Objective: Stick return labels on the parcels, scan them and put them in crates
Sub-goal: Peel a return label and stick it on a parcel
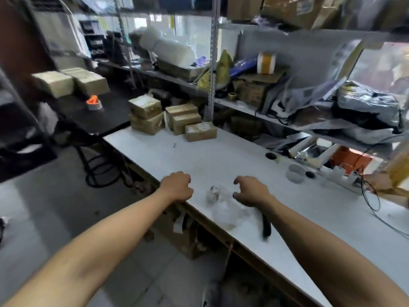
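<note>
Brown cardboard parcels [172, 118] are stacked at the far left corner of the white worktop [221, 160], well ahead of both hands. The left hand [177, 187], curled and holding nothing, is set at the near edge and judged nearer; the right hand [251, 191], loosely curled, is empty too. No writing can be read.

I see tan parcels [172, 119] with pale labels at the far end of my white table [221, 156]. A black tool [266, 226] lies near its front edge. The tape roll [94, 104], blurred, looks grey topped with orange.
</note>
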`<state>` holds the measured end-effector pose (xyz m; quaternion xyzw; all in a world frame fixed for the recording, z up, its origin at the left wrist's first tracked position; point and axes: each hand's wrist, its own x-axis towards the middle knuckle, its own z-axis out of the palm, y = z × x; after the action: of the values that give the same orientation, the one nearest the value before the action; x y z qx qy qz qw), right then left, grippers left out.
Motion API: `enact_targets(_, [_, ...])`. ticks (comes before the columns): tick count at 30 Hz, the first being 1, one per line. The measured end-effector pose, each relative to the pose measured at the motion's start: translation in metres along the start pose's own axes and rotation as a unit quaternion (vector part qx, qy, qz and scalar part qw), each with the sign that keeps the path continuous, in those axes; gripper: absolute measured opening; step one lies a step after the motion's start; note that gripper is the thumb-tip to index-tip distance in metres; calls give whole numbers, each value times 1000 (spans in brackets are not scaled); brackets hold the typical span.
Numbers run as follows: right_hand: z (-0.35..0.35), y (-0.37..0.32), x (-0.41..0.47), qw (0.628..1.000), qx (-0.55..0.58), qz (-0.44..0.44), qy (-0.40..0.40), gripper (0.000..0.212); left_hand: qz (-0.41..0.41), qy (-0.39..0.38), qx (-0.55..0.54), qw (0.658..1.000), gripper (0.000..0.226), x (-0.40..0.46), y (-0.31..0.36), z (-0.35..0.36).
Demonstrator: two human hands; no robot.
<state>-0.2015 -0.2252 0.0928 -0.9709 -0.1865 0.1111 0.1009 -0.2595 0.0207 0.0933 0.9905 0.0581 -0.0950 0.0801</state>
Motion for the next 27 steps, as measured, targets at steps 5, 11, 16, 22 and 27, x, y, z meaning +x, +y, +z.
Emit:
enact_targets(5, [-8,-12,62,1000,2,-28,10,48,-24,5,-15,1000,47,44,-17,-8])
enact_targets(11, [-29,-10,143,999,0,-45,10,49,-40,23,-35,998,45,111,-28,-29])
enact_targets(16, [-45,-28,219,997,14,-70,20,46,-73,29,-49,996,45,159,-54,-48])
enact_targets(22, [-52,-75,293,992,26,-119,10,47,-141,47,-120,982,45,196,-101,-66])
enact_targets(27, [-49,-132,347,986,48,-161,5,46,-196,93,-217,952,42,223,-145,-73])
